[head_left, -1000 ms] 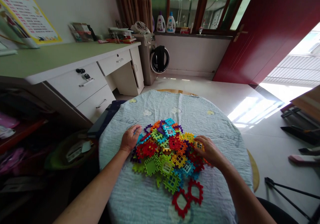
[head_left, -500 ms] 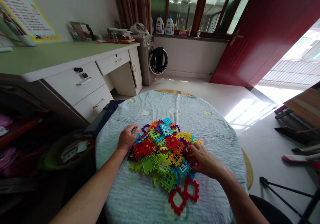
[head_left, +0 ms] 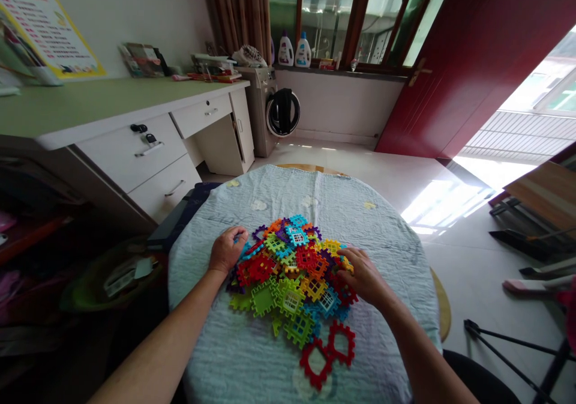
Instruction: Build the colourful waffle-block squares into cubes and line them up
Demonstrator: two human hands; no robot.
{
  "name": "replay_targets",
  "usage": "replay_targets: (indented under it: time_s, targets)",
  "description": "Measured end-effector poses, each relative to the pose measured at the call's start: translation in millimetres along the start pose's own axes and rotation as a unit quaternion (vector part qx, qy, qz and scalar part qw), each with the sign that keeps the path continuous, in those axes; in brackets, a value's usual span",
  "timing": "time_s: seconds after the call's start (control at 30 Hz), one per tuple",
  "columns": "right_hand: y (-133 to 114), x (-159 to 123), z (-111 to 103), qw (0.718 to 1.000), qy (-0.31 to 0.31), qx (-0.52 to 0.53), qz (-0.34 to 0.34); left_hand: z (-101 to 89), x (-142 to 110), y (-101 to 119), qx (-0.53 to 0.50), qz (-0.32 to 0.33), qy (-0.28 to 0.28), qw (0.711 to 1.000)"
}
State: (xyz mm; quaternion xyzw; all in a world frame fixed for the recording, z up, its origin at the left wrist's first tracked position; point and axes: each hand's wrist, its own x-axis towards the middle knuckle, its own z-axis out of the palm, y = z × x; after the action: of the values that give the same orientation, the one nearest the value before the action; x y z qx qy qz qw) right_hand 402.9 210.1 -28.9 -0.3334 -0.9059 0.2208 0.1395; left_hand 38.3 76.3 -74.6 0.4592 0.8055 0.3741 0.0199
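Note:
A heap of colourful notched plastic building pieces [head_left: 290, 272] lies on a round table with a pale blue cloth [head_left: 387, 224]. Several pieces have window grids. My left hand [head_left: 227, 250] rests at the heap's left edge, fingers curled in; a bit of blue shows at the fingertips, but what they hold is hidden. At the right edge, my right hand [head_left: 363, 275] lies over red and yellow pieces with its fingers stretched and apart. Two red frame pieces, one nearer the middle [head_left: 315, 378] and one to its right [head_left: 353, 350], lie in front of the heap.
A desk with drawers [head_left: 135, 152] stands to the left, a washing machine [head_left: 261, 113] with its door ajar behind it. Detergent bottles [head_left: 303, 53] line the window sill. A red door [head_left: 432, 74] is at the right, and black metal legs [head_left: 504, 341] stand near the table.
My right hand has shifted slightly up along the heap's right edge, and its fingers have straightened, uncovering more of the red pieces. My left hand stays in place. The view has moved slightly.

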Motion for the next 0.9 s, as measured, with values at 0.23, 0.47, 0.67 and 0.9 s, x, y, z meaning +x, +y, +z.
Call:
replay_targets:
  time_s: [0.23, 0.47, 0.67, 0.9]
  targets:
    - [-5.2, 6.8, 6.6, 1.000, -0.018, -0.009, 0.013, -2.8, -0.8, 5.9, 0.002, -0.005, 0.003, 1.000]
    - [11.5, 8.4, -11.4, 0.990, 0.065, 0.098, 0.080, -2.0, -0.1, 3.4, 0.004, -0.007, 0.004, 1.000]
    - [41.3, 5.3, -23.0, 0.971, 0.204, 0.035, 0.120, -2.7, 0.3, 5.2, 0.001, -0.007, 0.014, 1.000]
    - [56.8, 7.0, -2.0, 0.968, 0.208, -0.012, 0.140, -2.8, -0.1, 5.9, 0.001, -0.005, 0.015, 1.000]
